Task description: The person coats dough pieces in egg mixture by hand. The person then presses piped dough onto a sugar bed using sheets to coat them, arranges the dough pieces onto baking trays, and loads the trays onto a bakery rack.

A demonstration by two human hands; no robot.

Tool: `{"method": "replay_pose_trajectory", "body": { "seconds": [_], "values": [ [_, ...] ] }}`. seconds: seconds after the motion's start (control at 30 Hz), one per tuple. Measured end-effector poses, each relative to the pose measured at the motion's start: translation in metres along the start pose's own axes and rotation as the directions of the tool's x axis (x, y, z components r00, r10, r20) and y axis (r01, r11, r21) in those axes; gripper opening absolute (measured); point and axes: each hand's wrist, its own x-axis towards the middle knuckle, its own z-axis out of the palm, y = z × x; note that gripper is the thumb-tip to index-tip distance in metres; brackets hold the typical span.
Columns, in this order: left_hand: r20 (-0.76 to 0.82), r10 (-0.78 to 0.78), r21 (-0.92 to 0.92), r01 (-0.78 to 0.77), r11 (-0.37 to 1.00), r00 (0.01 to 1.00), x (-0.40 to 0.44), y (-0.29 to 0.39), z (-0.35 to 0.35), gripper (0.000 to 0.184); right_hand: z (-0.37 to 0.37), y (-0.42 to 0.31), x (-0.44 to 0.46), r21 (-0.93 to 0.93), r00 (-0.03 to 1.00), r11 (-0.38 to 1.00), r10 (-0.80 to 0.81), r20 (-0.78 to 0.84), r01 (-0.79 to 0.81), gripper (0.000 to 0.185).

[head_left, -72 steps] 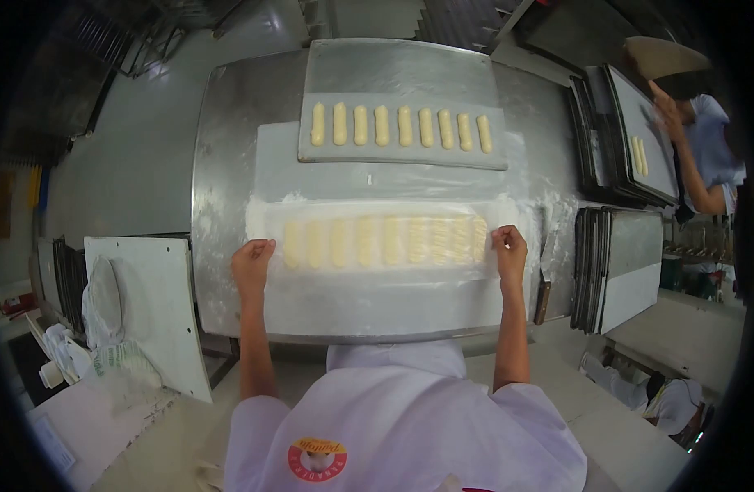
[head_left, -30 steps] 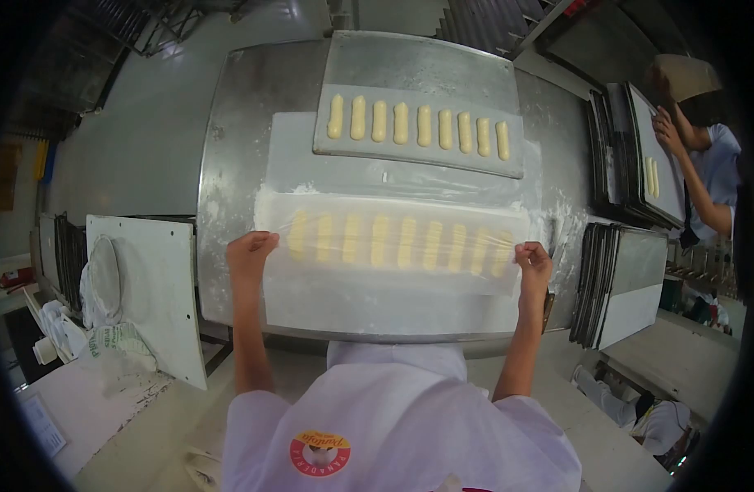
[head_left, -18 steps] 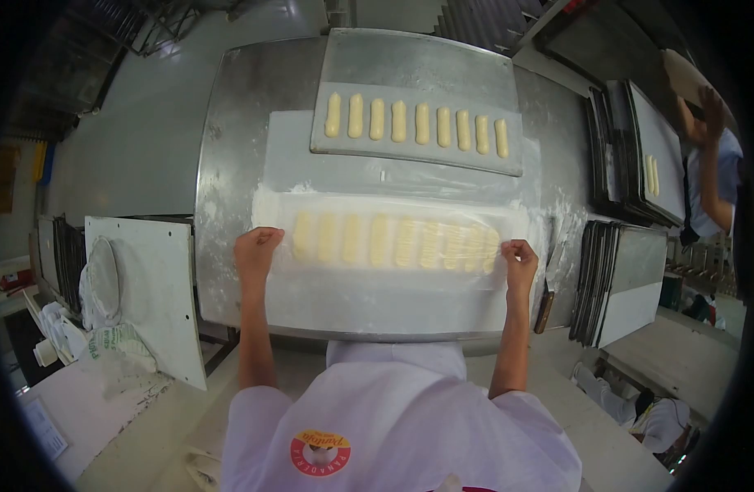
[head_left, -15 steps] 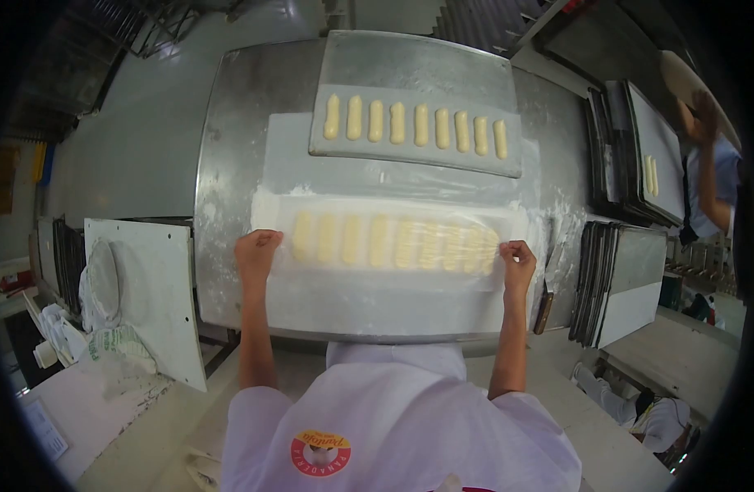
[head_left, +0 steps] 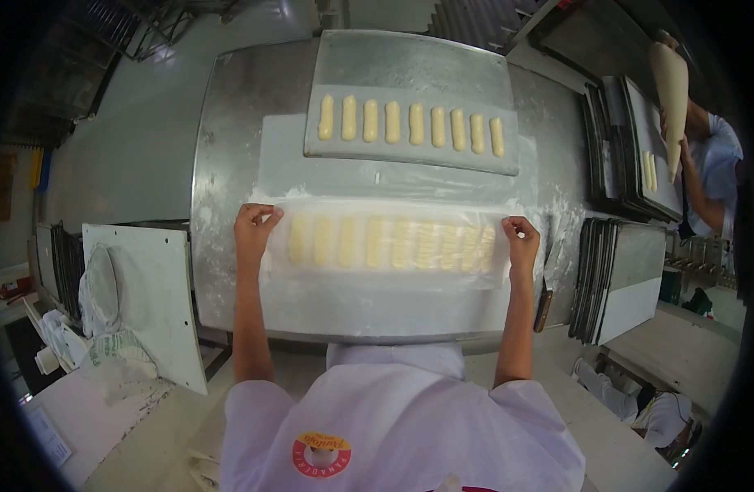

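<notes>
My left hand [head_left: 258,226] pinches the left end of a thin translucent sheet [head_left: 385,276]. At its right end my right hand [head_left: 520,235] pinches the same sheet. Under the sheet lies a row of several pale yellow dough strips [head_left: 375,241], seen through it and wrinkled-looking towards the right. Behind them a metal tray [head_left: 410,66] with paper on its near half bears several piped dough fingers [head_left: 392,122]. White powder is scattered about the sheet on the metal table [head_left: 229,164].
A knife [head_left: 544,308] lies at the table's right side. Stacked trays [head_left: 631,283] stand to the right; beyond, a co-worker's arm [head_left: 701,197] is beside a full piping bag [head_left: 671,90]. A white board [head_left: 147,312] leans at the left.
Both my hands have moved slightly away from my body, up along the sheet's ends, still pinching. The co-worker's piping bag has swung upright with its tip down.
</notes>
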Motion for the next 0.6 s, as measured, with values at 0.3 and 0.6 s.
{"method": "replay_pose_trajectory", "body": {
  "seconds": [0.3,0.6],
  "values": [
    [0.187,-0.098,-0.191,0.134,0.973,0.978,-0.022,0.027,-0.046,0.015,-0.036,-0.015,-0.034,0.252,0.986,0.959,0.096,0.133,-0.127,0.006],
    [0.209,-0.093,-0.291,0.152,0.945,0.973,0.033,0.119,-0.089,0.016,-0.054,-0.096,0.010,0.480,0.984,0.874,-0.142,0.109,0.073,0.009]
  ]
}}
